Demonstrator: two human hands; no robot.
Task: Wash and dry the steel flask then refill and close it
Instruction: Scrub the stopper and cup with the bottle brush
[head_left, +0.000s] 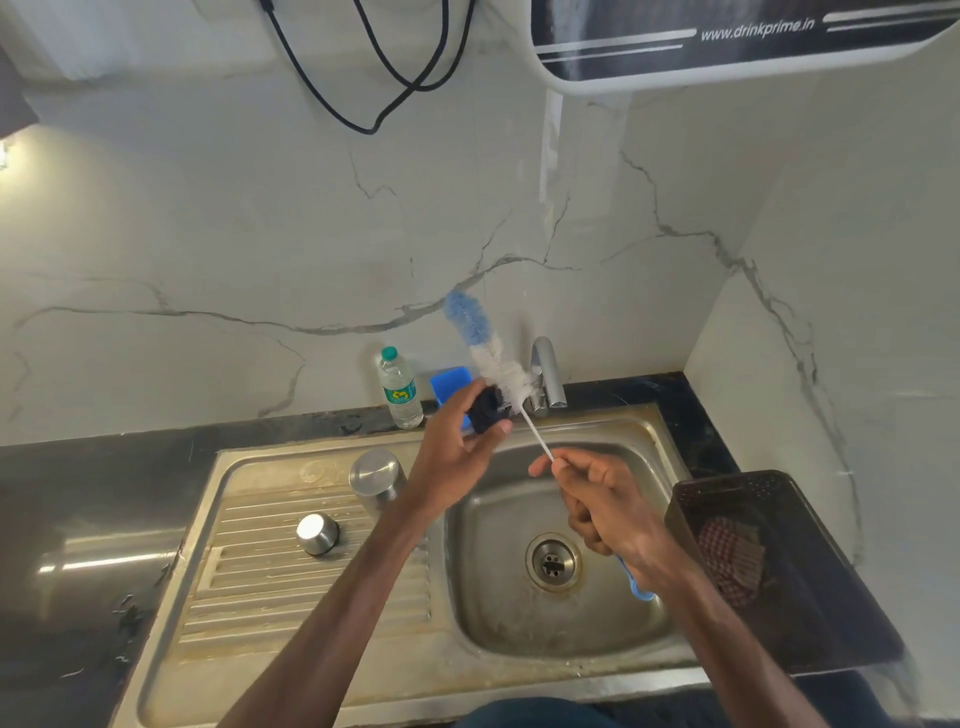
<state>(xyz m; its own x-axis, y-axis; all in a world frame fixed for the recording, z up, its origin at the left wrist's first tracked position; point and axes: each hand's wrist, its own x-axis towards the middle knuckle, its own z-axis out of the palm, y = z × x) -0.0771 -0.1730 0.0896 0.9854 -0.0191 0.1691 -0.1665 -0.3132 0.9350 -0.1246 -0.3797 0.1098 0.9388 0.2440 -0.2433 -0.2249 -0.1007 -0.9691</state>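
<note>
While working over the sink (498, 613) so as to keep drips off the counter (78, 493), holds both pieces above the basin. Pinches a small black stopper (485, 410), seemingly the flask's inner plug, in the left hand (452, 452), fingers curled round it, turned toward the brush for scrubbing. Grips the thin stem of the bottle brush (480, 338) in the right hand (602, 504), blue handle end poking out below the palm, bristles angled up and away toward the wall. Presses the lower white bristles against the stopper's far side, just in front of the tap (548, 371); cannot tell whether water is running.

Steel flask (376, 475) left standing on the ribbed drainboard (291, 597), apparently mouth down, probably to drain. Sits just beside the left forearm, behind and to the left of the left hand, touched by neither hand. Round steel cap (317, 533) nearer on the same drainboard, well apart from both hands. Judged from this: washing of the small parts in hand, with drying, refilling and closing not yet done. Checked cloth (732, 556) in the dark tray (831, 597) at right, likely kept for drying.
</note>
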